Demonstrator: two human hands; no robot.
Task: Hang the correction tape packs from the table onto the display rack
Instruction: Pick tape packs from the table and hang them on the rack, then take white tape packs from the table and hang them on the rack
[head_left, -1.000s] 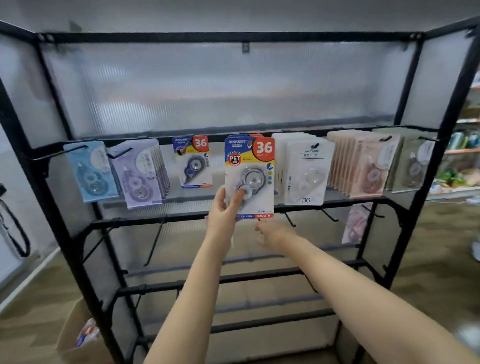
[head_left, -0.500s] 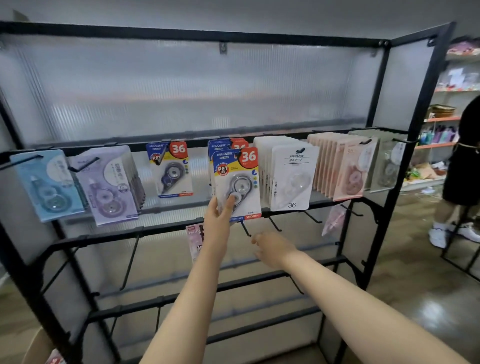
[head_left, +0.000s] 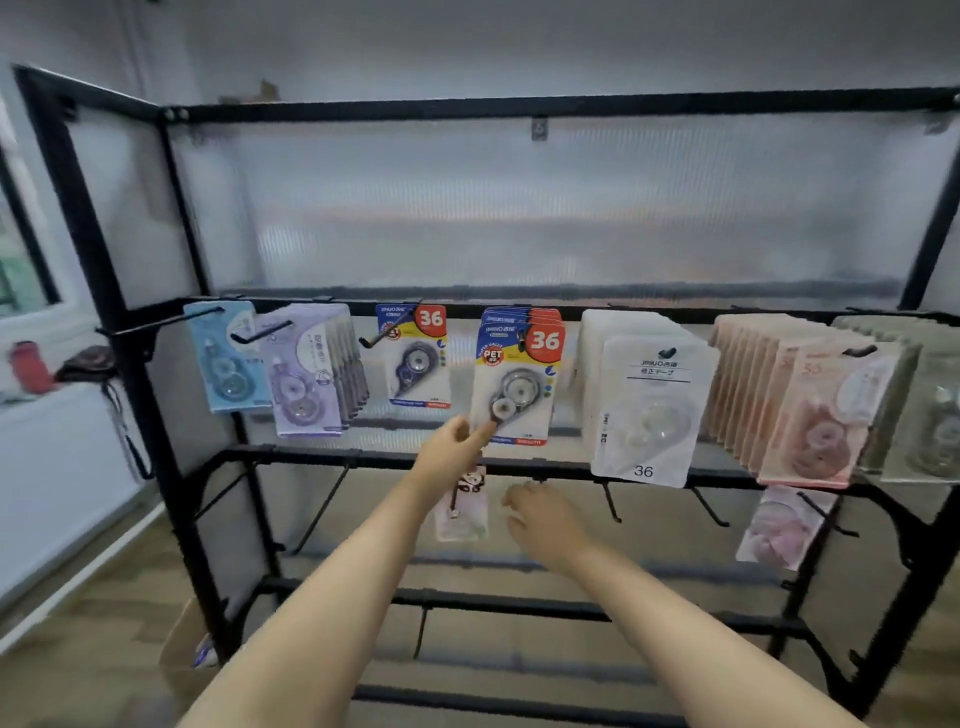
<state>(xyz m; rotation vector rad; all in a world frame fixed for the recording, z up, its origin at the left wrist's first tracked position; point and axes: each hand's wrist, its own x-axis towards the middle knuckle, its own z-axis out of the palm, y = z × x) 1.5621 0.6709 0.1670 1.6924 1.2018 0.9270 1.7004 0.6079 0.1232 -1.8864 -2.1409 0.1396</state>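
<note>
A person is facing a black display rack (head_left: 130, 291). The left hand (head_left: 453, 449) is reaching up and pinching the lower left corner of the front blue and yellow correction tape pack (head_left: 517, 384), which is hanging upright on its hook just above that hand. The right hand (head_left: 540, 514) is hovering lower and further away, fingers relaxed, holding nothing.
</note>
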